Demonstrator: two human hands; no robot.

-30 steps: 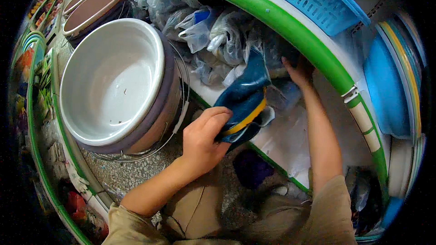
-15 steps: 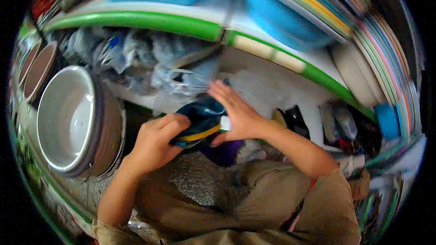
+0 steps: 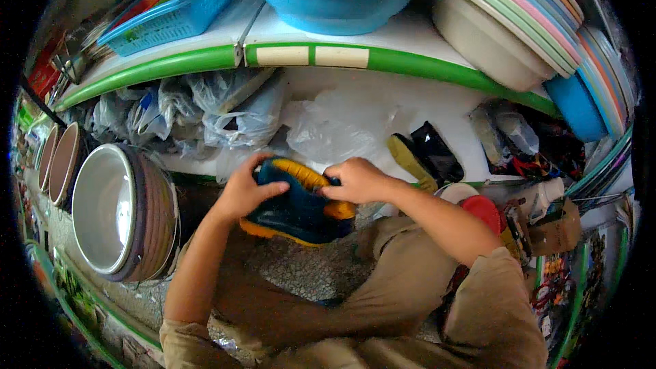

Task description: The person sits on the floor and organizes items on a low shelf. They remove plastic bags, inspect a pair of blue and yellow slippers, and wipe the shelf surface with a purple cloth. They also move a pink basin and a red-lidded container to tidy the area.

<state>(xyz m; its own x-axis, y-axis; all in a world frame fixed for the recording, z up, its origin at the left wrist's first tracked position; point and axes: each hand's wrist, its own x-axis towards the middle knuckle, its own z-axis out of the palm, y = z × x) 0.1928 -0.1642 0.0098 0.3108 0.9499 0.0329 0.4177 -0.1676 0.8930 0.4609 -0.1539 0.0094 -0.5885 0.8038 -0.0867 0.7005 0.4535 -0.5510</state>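
Over my lap I hold dark blue rubber footwear (image 3: pixel 295 206) with a yellow lining and a yellow sole edge; it looks like a low shoe, perhaps a pair pressed together. My left hand (image 3: pixel 247 188) is closed round its left end, with the thumb lying on the dark upper. At the opening, the fingers of my right hand (image 3: pixel 359 180) pinch the rim by the yellow lining. On the low white shelf beyond my hands are a crumpled clear plastic bag (image 3: pixel 335 126), a black shiny shoe (image 3: pixel 437 154) and an olive-coloured shoe piece (image 3: pixel 412 161) beside it.
Stacked pots (image 3: pixel 102 215) stand at the left. Bagged goods (image 3: pixel 236 113) fill the lower shelf's left part. Above the green shelf edge (image 3: pixel 424 67) sit a blue basket (image 3: pixel 174 24) and stacked basins (image 3: pixel 335 7). A cardboard box (image 3: pixel 555 229) is at the right.
The view has swung to the right. The footwear has been turned, so its yellow lining now shows. My right hand has gone from spread fingers beside it to pinching its rim.
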